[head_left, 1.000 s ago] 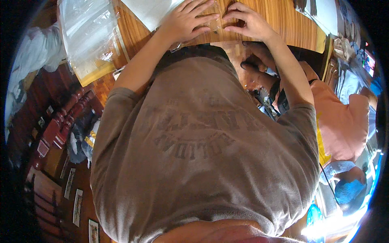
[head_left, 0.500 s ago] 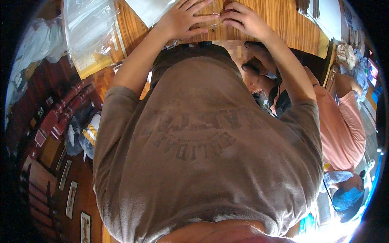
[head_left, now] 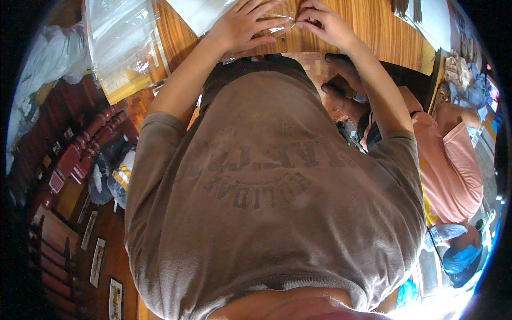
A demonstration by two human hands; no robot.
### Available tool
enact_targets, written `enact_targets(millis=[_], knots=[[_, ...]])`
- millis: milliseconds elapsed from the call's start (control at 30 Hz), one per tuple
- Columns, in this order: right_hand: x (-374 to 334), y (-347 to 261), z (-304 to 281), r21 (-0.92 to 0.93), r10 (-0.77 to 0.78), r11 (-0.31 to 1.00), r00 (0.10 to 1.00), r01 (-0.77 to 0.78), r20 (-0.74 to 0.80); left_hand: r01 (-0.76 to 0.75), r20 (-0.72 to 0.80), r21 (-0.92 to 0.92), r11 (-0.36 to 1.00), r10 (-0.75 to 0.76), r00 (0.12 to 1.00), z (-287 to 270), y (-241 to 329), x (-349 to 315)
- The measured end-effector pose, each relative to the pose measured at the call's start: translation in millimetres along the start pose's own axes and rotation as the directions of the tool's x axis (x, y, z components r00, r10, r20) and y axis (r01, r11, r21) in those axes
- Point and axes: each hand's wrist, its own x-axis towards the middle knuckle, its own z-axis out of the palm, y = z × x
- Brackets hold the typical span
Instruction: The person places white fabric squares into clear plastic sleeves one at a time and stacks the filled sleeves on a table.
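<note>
Bearing clear film [head_left: 278, 30], the table [head_left: 368, 32] stands above parquet [head_left: 316, 65].

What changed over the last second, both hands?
Right hand: the thumb moved away from the body, toward the fingertips, which now sit closer together at the clear film; too small to tell if they pinch it. The co-worker in pink shifted posture. Left hand stayed spread over the film; white sheet and plastic packages look unmoved.

Some person [head_left: 450, 178] in pink was off right of the hands [head_left: 234, 29], greyish plastic bags [head_left: 100, 184] way left.
</note>
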Motion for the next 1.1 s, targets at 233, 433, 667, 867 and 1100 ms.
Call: enact_targets(millis=[233,433,667,867,1100], knots=[[1.7,-31.0,8.0,-0.357,-0.237,0.906,0.971,0.226,0.014,-0.004,-0.101,-0.064,0.998,-0.003,0.995,2.0,1.2,2.5],[-1.3,-39.3,55.1,-0.29,-0.082,0.954,0.997,0.077,-0.005,-0.019,-0.109,-0.1,0.995,0.008,0.994,-12.5,3.7,0.4],[-0.5,-59.1,67.0,-0.363,-0.088,0.931,0.99,0.042,-0.112,0.001,-0.131,-0.09,0.996,-0.012,0.991,-7.8,-1.0,-1.3],[-3.7,-52.4,71.2,-0.378,-0.001,0.925,0.992,-0.046,-0.124,-0.019,-0.114,-0.259,0.966,-0.011,0.993,-21.5,-7.4,8.9],[-13.3,-47.5,55.4,-0.313,0.155,0.934,0.985,-0.172,-0.077,-0.093,-0.071,-0.045,0.995,0.09,0.993,12.7,-7.5,47.8]])
